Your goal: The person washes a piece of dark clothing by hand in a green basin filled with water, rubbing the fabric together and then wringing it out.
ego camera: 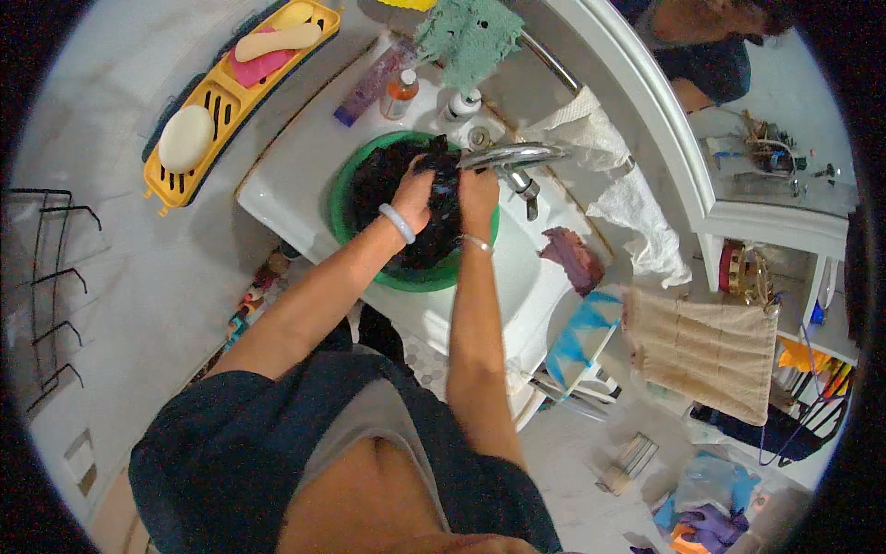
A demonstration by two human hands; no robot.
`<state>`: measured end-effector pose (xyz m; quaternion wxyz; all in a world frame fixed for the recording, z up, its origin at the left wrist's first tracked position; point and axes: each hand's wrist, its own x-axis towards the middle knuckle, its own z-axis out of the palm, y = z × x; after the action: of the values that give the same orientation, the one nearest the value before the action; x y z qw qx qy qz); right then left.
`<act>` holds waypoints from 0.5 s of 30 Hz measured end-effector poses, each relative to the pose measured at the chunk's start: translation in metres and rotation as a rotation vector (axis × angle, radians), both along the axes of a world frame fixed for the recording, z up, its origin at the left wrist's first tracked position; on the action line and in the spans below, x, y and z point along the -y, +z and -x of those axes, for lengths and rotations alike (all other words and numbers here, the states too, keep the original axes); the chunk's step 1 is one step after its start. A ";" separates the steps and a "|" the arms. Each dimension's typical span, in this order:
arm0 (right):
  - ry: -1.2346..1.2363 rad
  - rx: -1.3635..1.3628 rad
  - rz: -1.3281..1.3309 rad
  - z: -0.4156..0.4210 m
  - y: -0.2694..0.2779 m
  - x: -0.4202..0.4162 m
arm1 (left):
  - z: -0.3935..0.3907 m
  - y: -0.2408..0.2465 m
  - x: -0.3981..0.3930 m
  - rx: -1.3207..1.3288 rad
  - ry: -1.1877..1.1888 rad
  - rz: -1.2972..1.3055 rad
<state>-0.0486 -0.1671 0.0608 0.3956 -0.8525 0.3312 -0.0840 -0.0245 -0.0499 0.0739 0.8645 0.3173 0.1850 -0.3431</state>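
Observation:
A green plastic basin [339, 239] sits in the white washbasin [291, 187], filled with dark, wet-looking fabric [384, 187]. My left hand [413, 201], with a pale bangle at the wrist, grips a bunched part of this fabric above the basin. Close beside it, my right hand [477, 197], with a thin bracelet, grips the same bunch from the other side. Its fingers are partly hidden by the chrome faucet [516, 156], whose spout reaches over that hand. Whether water is running cannot be told.
Behind the basin stand an orange bottle [399, 93], a white bottle [462, 106] and a purple tube [367, 86]. A yellow soap rack [232, 104] is on the left wall. White cloths [595, 131] hang from a rail at right. A maroon cloth [574, 260] lies on the washbasin's right edge.

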 end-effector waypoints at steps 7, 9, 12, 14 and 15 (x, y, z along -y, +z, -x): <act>0.304 0.410 0.426 0.050 0.077 -0.112 | -0.035 -0.034 -0.038 -0.088 -0.288 0.637; 0.285 0.309 0.521 0.039 0.069 -0.119 | -0.028 -0.038 -0.038 0.003 -0.488 1.007; -0.076 0.211 0.377 -0.003 0.013 -0.049 | -0.007 -0.047 -0.017 -0.008 -0.042 -0.286; 0.035 0.239 0.057 0.003 -0.001 -0.022 | -0.010 -0.009 -0.021 0.053 -0.123 -0.316; 0.140 0.388 -0.100 0.014 0.001 -0.015 | -0.015 -0.011 -0.022 0.051 -0.135 -0.382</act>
<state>-0.0625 -0.1516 0.0614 0.4985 -0.8206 0.1924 -0.2026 -0.0098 -0.0280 0.0629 0.7680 0.4958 0.2032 -0.3507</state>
